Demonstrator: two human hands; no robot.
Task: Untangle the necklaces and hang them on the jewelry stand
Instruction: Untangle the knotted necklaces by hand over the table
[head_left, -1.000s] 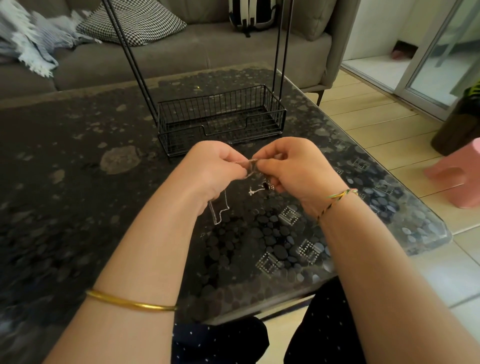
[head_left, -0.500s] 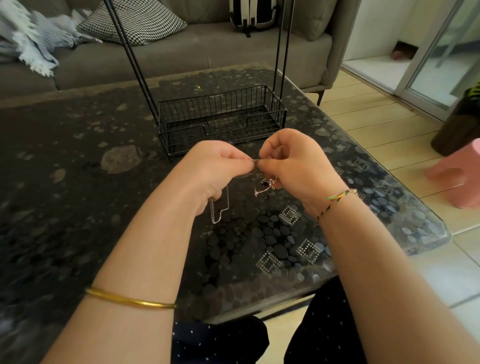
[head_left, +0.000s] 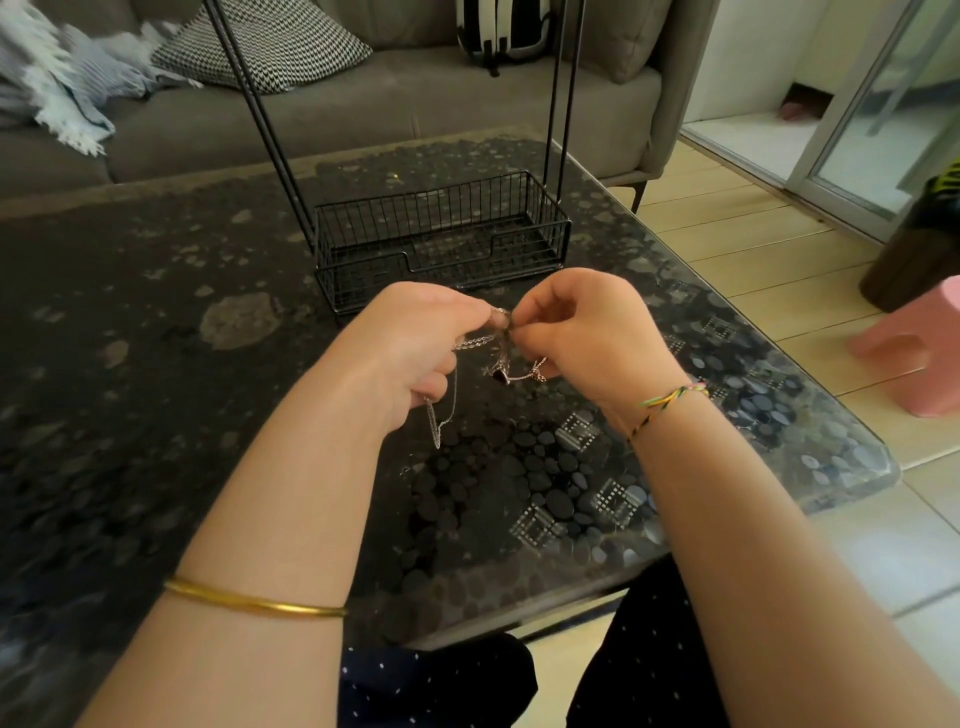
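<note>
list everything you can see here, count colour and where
table: 1, dark pebble-patterned glass, centre
necklaces: tangled, count unclear, silver and rose gold, held above table
jewelry stand: 1, black wire, on table, far side
sofa: 1, grey, behind table
cushion: 1, black-white, on sofa
blanket: 1, pale blue, sofa left
stool: 1, pink, floor right
bangle: 1, gold, left forearm
left hand: 1, pinching necklaces
right hand: 1, pinching necklaces

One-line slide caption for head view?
Left hand and right hand pinch tangled thin silver and rose-gold chain necklaces above the dark pebble-patterned glass table, near the black wire jewelry stand.
</note>
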